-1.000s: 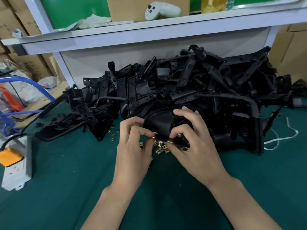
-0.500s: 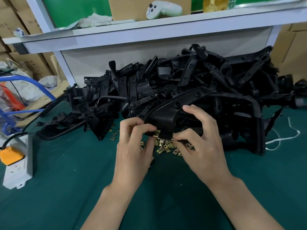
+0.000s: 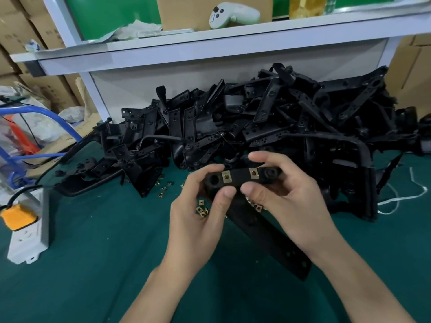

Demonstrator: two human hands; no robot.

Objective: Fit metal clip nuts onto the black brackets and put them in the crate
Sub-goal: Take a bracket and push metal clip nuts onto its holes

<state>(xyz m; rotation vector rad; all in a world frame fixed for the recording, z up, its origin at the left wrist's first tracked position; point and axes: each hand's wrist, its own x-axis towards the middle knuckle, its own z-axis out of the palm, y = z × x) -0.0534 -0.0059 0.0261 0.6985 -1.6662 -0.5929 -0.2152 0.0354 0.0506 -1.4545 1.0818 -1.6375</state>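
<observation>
While left hand (image 3: 198, 220) and right hand (image 3: 289, 203) pinch one bracket (image 3: 238, 177), bracket heap (image 3: 268, 122) behind, loose clip nuts (image 3: 200, 209) beneath

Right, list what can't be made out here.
Head view only:
The crate: not in frame.
The held bracket: parts hidden by the left hand and right hand gripping it.
The loose clip nuts: partly under the hands, too small to count.
The bracket pile: cut off by the right edge.

— The bracket (image 3: 240, 180) is black, its two clip nuts (image 3: 225, 176) gold.
— And the table (image 3: 93, 264)?
— Dark green. The power strip (image 3: 30, 241) is white, its plug (image 3: 17, 216) orange; the controller (image 3: 233, 14) white, the pile of brackets (image 3: 279, 127) black.
</observation>
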